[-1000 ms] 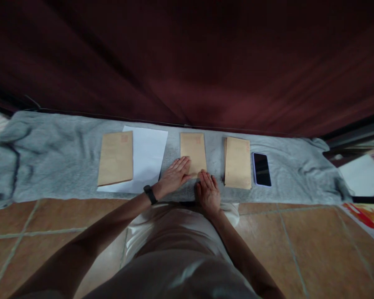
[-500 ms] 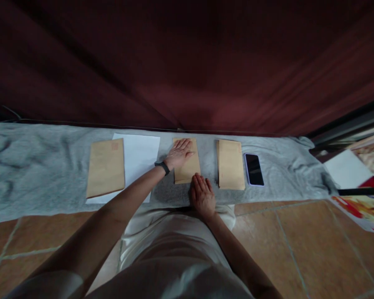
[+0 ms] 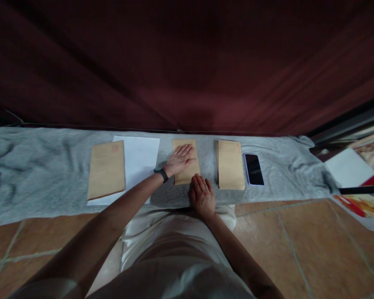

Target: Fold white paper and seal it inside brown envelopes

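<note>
A brown paper envelope (image 3: 187,176) lies flat in front of me on the grey cloth. My left hand (image 3: 180,160) rests palm down across it, fingers stretched out toward the upper right, with a dark band on the wrist. At the envelope's lower right corner lies my right hand (image 3: 203,194), its fingers extended side by side and the tips touching or nearly touching the paper's edge. To the right is a stack of brown envelopes (image 3: 230,165). On the left, more brown envelopes (image 3: 106,170) partly cover white paper sheets (image 3: 141,155).
A phone (image 3: 254,169) with a pale case lies right of the envelope stack. The grey cloth (image 3: 286,170) covers a long narrow surface. Dark red fabric (image 3: 187,91) rises behind it. Papers and a colourful printed sheet (image 3: 364,209) are at the far right.
My left hand has slid slightly down the envelope, toward me. My right hand has stayed in place, as have the other envelopes and the phone.
</note>
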The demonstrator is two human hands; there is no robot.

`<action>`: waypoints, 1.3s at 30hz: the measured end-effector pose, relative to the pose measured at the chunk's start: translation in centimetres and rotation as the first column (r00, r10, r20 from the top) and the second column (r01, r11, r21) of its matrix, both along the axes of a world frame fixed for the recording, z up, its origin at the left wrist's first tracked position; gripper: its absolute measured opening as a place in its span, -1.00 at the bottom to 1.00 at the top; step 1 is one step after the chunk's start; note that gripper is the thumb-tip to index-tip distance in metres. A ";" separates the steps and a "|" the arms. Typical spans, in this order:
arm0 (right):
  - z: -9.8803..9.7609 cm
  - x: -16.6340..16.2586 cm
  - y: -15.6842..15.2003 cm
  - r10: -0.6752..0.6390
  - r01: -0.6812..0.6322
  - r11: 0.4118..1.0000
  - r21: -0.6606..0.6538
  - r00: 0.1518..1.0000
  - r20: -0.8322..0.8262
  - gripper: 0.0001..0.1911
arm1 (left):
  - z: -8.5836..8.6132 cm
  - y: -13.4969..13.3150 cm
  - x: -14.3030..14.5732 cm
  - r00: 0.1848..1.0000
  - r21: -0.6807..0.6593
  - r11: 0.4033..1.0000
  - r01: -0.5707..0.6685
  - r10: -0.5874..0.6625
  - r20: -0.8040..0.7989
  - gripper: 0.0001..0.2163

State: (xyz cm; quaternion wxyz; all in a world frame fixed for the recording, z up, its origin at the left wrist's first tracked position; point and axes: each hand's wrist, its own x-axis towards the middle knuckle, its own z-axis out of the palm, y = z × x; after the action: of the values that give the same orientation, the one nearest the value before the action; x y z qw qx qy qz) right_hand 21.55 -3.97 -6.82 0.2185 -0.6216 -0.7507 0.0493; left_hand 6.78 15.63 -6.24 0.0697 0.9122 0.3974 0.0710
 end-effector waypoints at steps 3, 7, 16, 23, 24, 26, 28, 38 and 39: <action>-0.1 0.0 0.0 0.000 0.000 1.000 0.001 1.000 -0.003 -0.43 | 0.1 -1.7 -0.3 0.999 0.008 0.999 0.043 -0.043 0.003 -0.39; -0.2 0.0 0.0 0.002 -0.002 1.000 0.001 1.000 -0.008 -0.44 | 0.3 -3.9 -0.7 0.996 0.017 0.996 0.091 -0.091 0.016 -0.40; -0.4 0.0 -0.1 -0.005 0.005 1.000 0.012 1.000 -0.004 -0.47 | 0.8 -8.1 -1.7 0.990 -0.015 0.990 0.141 -0.141 0.013 -0.40; -0.3 -0.1 -0.1 -0.010 0.010 1.000 0.024 1.000 -0.023 -0.47 | 1.1 -10.7 -2.1 0.993 -0.021 0.994 0.107 -0.107 0.041 -0.47; -0.3 -0.1 0.0 -0.013 0.014 1.000 0.022 1.000 -0.025 -0.47 | 1.1 -11.0 -2.2 0.994 -0.019 0.995 0.099 -0.098 0.047 -0.48; -0.2 -0.1 0.0 -0.016 0.017 1.000 0.018 1.000 -0.024 -0.47 | 1.1 -11.4 -2.3 0.995 -0.011 0.997 0.073 -0.072 0.066 -0.51; -0.3 -0.1 0.0 -0.018 0.018 1.000 0.017 1.000 -0.021 -0.47 | 1.2 -11.8 -2.4 0.996 -0.004 0.999 0.033 -0.033 0.088 -0.52; -0.3 0.0 -0.1 -0.009 0.009 1.000 0.025 1.000 -0.003 -0.44 | 1.2 -13.4 -2.8 0.904 -0.051 0.919 -0.391 0.393 0.166 -0.47; -0.2 0.0 -0.1 -0.008 0.008 1.000 0.022 1.000 -0.002 -0.44 | 1.2 -13.5 -2.9 0.894 -0.055 0.910 -0.411 0.414 0.171 -0.47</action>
State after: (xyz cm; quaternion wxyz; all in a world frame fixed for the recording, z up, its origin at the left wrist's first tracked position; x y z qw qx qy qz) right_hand 21.55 -4.06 -7.02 0.2262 -0.6222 -0.7484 0.0405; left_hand 3.86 2.11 -5.03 0.0962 0.7965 0.5744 0.1622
